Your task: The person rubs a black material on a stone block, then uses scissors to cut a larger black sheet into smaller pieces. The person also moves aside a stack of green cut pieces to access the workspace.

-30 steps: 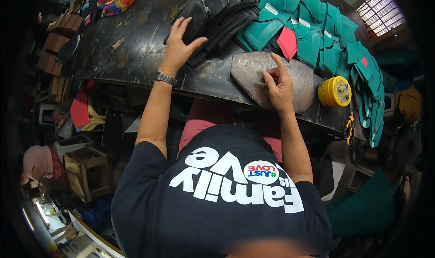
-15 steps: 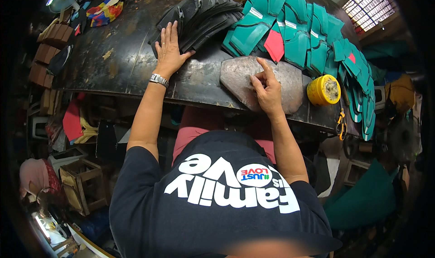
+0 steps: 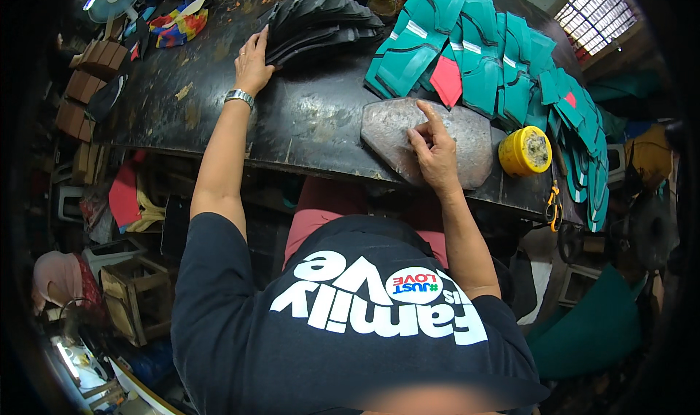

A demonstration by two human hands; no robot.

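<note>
Where the left hand (image 3: pixel 252 71) meets black pieces (image 3: pixel 321 30), palm hidden, count unclear

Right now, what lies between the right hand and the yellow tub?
The head view shows the right part of the grey slab, then a narrow strip of tabletop, between the right hand and the yellow tub.

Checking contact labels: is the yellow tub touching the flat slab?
Apart. The head view shows a narrow dark strip of tabletop between the left side of the yellow tub and the right edge of the flat slab.
</note>
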